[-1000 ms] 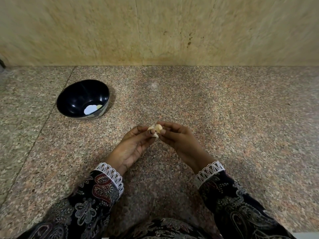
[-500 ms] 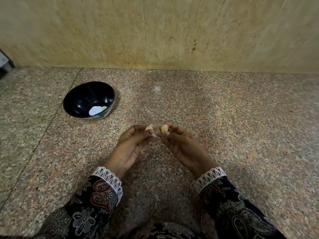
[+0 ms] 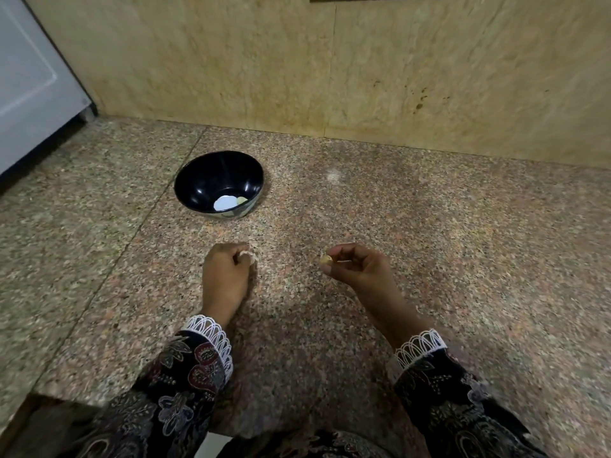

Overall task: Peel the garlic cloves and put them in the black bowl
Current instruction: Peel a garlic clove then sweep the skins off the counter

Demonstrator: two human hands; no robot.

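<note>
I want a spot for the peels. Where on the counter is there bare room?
Bare counter runs right of the right hand to the wall; another patch lies left of the bowl. It is tighter between the bowl and the left hand.

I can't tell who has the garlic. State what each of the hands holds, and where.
Right hand pinches a garlic clove at its fingertips. Left hand grips a pale scrap, likely peel, between curled fingers.

Pale scrap (image 3: 247,256) half-hidden in left hand's (image 3: 224,276) curled fingers (image 3: 238,250).
</note>
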